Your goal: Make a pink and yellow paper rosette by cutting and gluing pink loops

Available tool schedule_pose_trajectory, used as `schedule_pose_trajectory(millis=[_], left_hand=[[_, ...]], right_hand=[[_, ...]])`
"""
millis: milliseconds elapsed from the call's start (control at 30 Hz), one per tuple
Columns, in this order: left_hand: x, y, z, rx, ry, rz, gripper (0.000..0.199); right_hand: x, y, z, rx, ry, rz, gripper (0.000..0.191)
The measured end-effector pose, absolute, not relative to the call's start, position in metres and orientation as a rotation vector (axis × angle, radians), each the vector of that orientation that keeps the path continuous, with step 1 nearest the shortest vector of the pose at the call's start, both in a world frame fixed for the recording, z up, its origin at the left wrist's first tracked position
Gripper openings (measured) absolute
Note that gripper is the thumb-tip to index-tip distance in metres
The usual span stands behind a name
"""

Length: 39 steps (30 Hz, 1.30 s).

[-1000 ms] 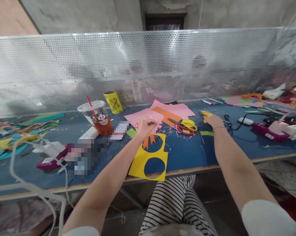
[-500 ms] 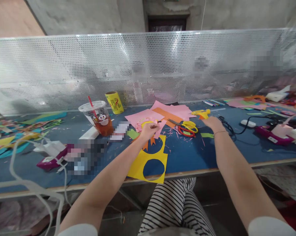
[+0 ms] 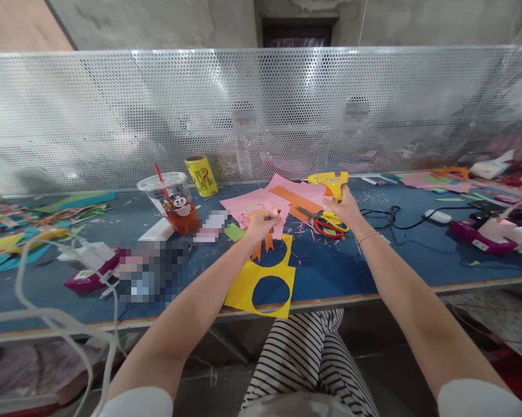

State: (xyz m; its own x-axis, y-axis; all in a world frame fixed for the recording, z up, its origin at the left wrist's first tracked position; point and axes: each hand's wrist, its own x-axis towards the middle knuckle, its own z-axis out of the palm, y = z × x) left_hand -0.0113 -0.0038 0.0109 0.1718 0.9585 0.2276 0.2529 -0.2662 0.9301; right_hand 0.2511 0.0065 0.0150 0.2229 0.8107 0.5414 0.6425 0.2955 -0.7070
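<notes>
My right hand [image 3: 344,207] is closed round the handle of a yellow glue gun [image 3: 330,180], raised over the pink paper with its nozzle pointing left. My left hand [image 3: 263,223] has its fingers pinched at a pink and yellow paper rosette [image 3: 249,213]; what sits between the fingertips is too small to make out. Orange ribbon tails [image 3: 268,242] hang below the rosette. Under and behind it lie pink sheets [image 3: 239,200] and an orange strip [image 3: 298,204]. Scissors with yellow and red handles [image 3: 330,227] rest among paper scraps, left of my right wrist.
Yellow paper with round holes [image 3: 239,292] overhangs the front edge. A drink cup [image 3: 178,211], a yellow roll [image 3: 202,176] and a purple power strip [image 3: 87,278] are on the left. Black cable [image 3: 391,217] and another power strip [image 3: 482,238] lie right. A perforated screen [image 3: 169,116] stands behind.
My right hand has lifted the glue gun off the table and brought it left, above the pink and orange paper. My left hand stays at the rosette.
</notes>
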Motion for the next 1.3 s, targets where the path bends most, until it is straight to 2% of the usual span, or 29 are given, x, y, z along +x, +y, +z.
schedule_pose_trajectory(millis=[67,267,400,1300], left_hand=[[-0.011,-0.003,0.010,1.662,1.197,1.137,0.020],[-0.011,0.000,0.007,1.689,1.254,1.128,0.018],[-0.013,0.003,0.005,1.681,1.220,1.139,0.018],[-0.012,0.002,0.008,1.600,1.154,1.133,0.014]], right_hand=[[0.238,0.000,0.016,-1.420,-1.518,0.165,0.056],[0.221,-0.018,0.020,-1.496,-1.670,-0.079,0.047],[0.216,-0.022,0.022,-1.470,-1.739,-0.166,0.052],[0.217,-0.021,0.022,-1.457,-1.805,-0.223,0.051]])
